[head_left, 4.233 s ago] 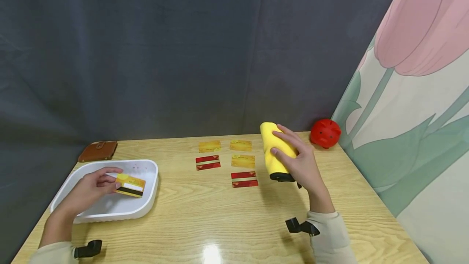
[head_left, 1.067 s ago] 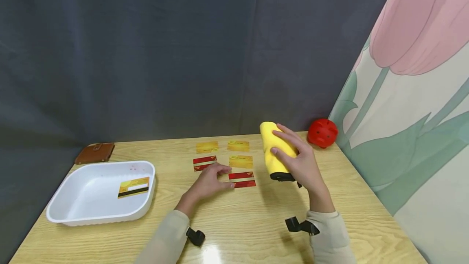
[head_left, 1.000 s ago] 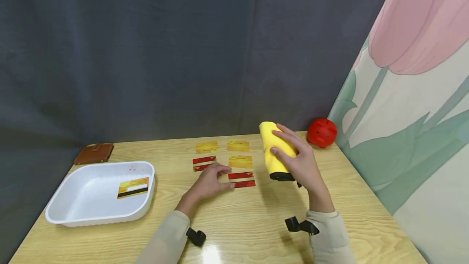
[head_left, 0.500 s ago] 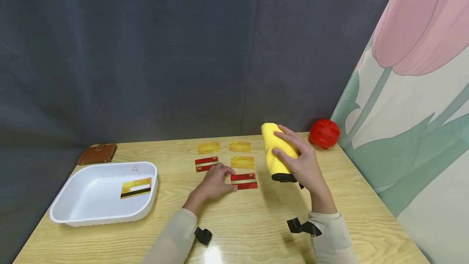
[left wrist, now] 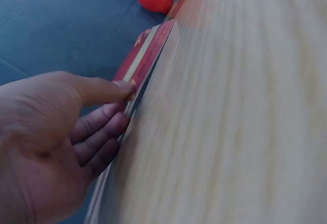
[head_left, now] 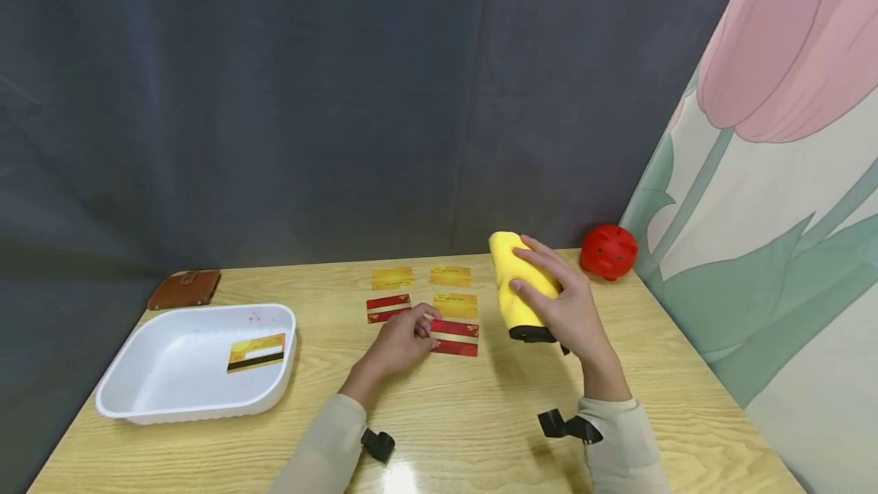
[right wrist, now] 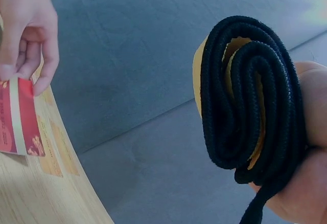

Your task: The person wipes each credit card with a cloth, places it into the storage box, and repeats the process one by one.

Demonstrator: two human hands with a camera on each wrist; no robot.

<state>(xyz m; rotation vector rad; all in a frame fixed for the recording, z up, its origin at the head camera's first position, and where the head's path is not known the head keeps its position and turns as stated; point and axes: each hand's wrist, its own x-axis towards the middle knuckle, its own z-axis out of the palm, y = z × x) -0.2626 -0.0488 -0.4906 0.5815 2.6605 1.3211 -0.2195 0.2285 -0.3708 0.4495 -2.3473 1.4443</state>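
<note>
Between the thumb and fingers of my left hand point(head_left: 400, 341) is the left end of a red card point(head_left: 456, 338) with a pale stripe. In the left wrist view the red card point(left wrist: 148, 55) is tilted up off the wood. My right hand point(head_left: 565, 303) grips a rolled yellow towel point(head_left: 519, 284) above the table. The right wrist view shows the towel's black edge point(right wrist: 255, 106) folded in layers. Just behind the held card lies a yellow card point(head_left: 456, 306). A second red card point(head_left: 388, 309) lies behind my left hand.
Two more yellow cards point(head_left: 392, 278) form the back row. A white tray point(head_left: 195, 410) at the left contains a yellow card point(head_left: 256, 354) with a black stripe. Behind it is a brown wallet point(head_left: 184, 290). A red piggy bank point(head_left: 609, 251) stands at the back right.
My left hand released the black-striped yellow card in the tray and moved right to the front red card. Its fingers have now closed on that card and lifted its edge. My right hand stays put.
</note>
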